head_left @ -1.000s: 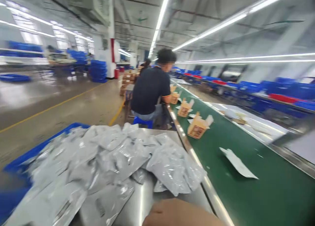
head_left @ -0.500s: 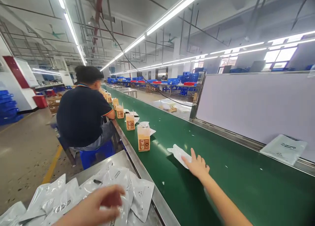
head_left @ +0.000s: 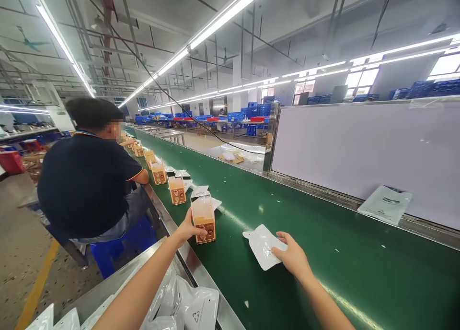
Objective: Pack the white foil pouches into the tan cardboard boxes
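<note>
**Both hands out on the green conveyor belt**

My left hand [head_left: 187,228] reaches over the steel rail and grips an open-topped orange carton [head_left: 203,218], fingers wrapped on its near side; the carton stands upright on the green conveyor belt [head_left: 323,234]. My right hand [head_left: 293,257] lies to the right of it, fingers curled onto the edge of a flat white pouch [head_left: 261,245] that rests on the belt; whether I am pinching it or only pressing it I cannot tell. Beyond my left hand more orange cartons [head_left: 177,190] stand in a row along the belt, white pouches beside them. Left of that row a co-worker [head_left: 86,181] in a dark shirt sits on a blue stool. Below my left arm, silver pouches [head_left: 196,308] lie heaped on the steel surface. Far past my right hand another white pouch [head_left: 385,204] leans against a white panel.
</note>
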The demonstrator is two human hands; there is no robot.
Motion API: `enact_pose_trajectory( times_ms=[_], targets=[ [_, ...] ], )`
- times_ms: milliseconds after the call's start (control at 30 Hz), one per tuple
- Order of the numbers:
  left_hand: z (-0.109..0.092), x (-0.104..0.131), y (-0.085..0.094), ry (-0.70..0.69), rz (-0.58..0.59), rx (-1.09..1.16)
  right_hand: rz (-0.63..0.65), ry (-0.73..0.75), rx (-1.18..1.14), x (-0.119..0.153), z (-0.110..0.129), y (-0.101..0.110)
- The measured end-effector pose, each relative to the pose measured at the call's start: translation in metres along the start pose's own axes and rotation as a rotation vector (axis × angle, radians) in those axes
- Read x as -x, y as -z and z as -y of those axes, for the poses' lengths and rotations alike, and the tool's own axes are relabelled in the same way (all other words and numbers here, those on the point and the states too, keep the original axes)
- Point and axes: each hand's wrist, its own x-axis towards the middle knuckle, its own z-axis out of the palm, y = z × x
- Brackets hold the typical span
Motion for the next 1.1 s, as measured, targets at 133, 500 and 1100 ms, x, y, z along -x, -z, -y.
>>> enact_pose_trajectory(
  times_ms=[133, 500, 1100],
  targets=[
    [-0.001, 0.009, -0.02, -0.055, 0.051, -0.047, -0.082, 0.027, -0.103, 0.019, 0.013, 0.011],
    [-0.032, 0.102, -0.072, -0.418, -0.063, -0.561, -0.448, 0.263, -0.64, 0.114, 0.087, 0.091],
    [-0.008, 0.15, -0.166, -0.85, -0.287, -0.623, 0.587, 0.729, -0.107, 0.155, 0.08, 0.074]
  ],
)
